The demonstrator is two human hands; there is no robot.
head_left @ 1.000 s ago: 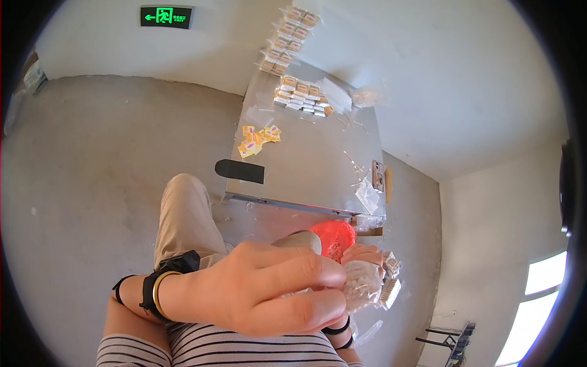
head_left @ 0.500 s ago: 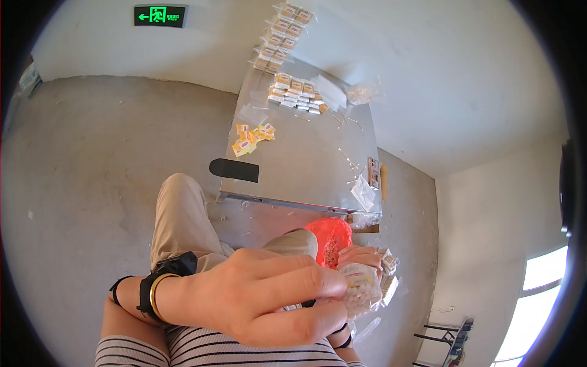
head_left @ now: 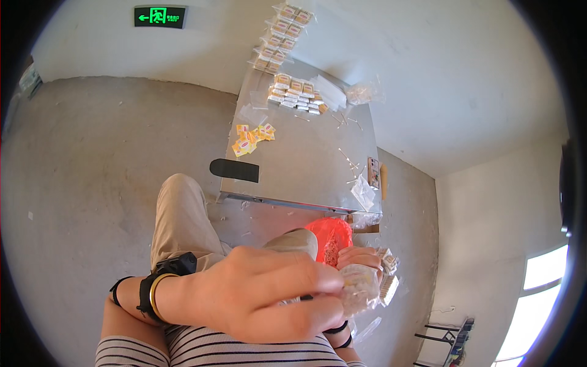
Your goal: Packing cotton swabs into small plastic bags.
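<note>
My left hand (head_left: pixel 263 293) reaches across my lap, thumb and fingers pinching the edge of a small clear plastic bag (head_left: pixel 359 292). White pieces and a bit of yellow show faintly through the crinkled plastic; they look like cotton swabs, though glare blurs them. Behind the bag, my right hand (head_left: pixel 358 255) has its fingers curled against it, partly hidden. Just past the right hand sit packs of cotton swabs (head_left: pixel 389 289). A red plastic bag (head_left: pixel 327 235) with small reddish-looking bits inside hangs beyond my hands, below the table's near edge.
On the grey metal table (head_left: pixel 306 165) stand stacked swab packs (head_left: pixel 295 92), with bagged packs (head_left: pixel 278 43) behind. Yellow cards (head_left: pixel 251 139), a black rounded strip (head_left: pixel 235 170), loose swabs (head_left: pixel 348 162) and a phone (head_left: pixel 373 173) lie there too. A folding stand (head_left: pixel 455 342) is at the lower right.
The clear bag has tilted and crumpled slightly, so its yellow part shows less. My left hand has shifted a little to the left; my right hand stays behind the bag.
</note>
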